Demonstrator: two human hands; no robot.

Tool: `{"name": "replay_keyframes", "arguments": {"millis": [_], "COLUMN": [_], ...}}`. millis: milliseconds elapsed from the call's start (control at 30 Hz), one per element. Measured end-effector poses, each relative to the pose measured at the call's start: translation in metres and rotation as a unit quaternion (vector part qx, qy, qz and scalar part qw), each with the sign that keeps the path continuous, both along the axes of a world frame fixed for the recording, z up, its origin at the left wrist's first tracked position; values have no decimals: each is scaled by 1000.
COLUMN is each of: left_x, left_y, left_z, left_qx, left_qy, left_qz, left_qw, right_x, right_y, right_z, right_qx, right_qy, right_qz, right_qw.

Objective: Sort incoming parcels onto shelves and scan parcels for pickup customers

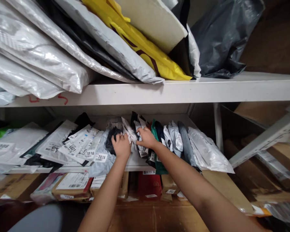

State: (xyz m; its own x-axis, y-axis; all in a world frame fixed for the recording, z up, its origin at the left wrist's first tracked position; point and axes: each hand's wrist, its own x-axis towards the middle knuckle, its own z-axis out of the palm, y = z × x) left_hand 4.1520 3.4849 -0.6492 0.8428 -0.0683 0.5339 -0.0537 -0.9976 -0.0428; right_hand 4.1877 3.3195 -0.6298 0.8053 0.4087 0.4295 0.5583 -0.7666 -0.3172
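Note:
Both my arms reach into the lower shelf, among a row of upright plastic mailer parcels. My left hand is curled, its fingers gripping the top of a white parcel beside a dark grey one. My right hand is curled too, with its fingers hooked over the tops of white and black parcels and parting them. To the left, labelled parcels lie slanted, one tagged 7026. Green, white and grey parcels stand to the right of my right hand.
The upper shelf holds large white, grey, yellow and black bags that overhang its front edge. A white metal upright stands to the right. Cardboard boxes sit below the lower shelf and at far right.

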Motion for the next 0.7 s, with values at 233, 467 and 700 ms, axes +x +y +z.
{"name": "replay_keyframes", "arguments": {"millis": [233, 467, 700], "left_x": [-13, 22, 88], "left_y": [4, -42, -70], "left_z": [23, 65, 50], "left_qx": [-94, 43, 26], "left_qy": [-16, 88, 154], "left_qz": [-23, -59, 109], "left_qw": [995, 994, 982], "right_x": [1, 10, 19], "right_y": [-9, -6, -10], "right_z": [-1, -5, -1], "right_qx": [37, 156, 158], "right_qy": [33, 74, 162], "right_qz": [15, -74, -78], "right_qw": [999, 982, 971]}}
